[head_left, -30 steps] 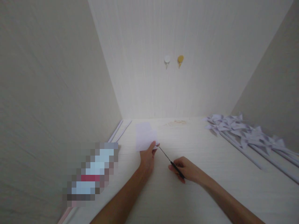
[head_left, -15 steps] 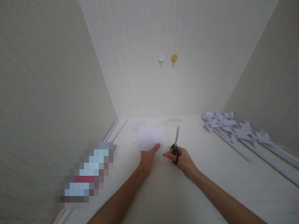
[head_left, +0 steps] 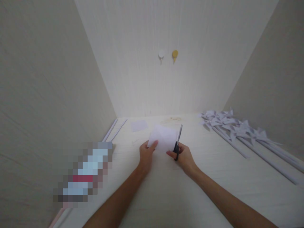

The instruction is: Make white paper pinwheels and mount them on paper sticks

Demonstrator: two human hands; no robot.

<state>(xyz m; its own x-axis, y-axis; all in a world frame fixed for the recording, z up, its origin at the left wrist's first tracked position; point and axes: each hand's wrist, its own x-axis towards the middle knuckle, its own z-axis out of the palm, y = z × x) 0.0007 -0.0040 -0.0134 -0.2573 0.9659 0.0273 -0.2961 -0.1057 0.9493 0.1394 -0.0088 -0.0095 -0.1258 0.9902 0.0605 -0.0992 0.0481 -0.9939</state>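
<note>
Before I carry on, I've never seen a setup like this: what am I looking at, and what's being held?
There is no machine here: you see a person's two bare hands, through a camera worn on their head, looking forward and down. The left hand holds a white sheet. The right hand holds black-handled scissors, blades pointing away from the person. On the pale surface, a smaller piece of paper lies farther back. At the right are folded-paper shapes and long rods; at the left, more thin rods and something pixelated that I can't identify.
</note>
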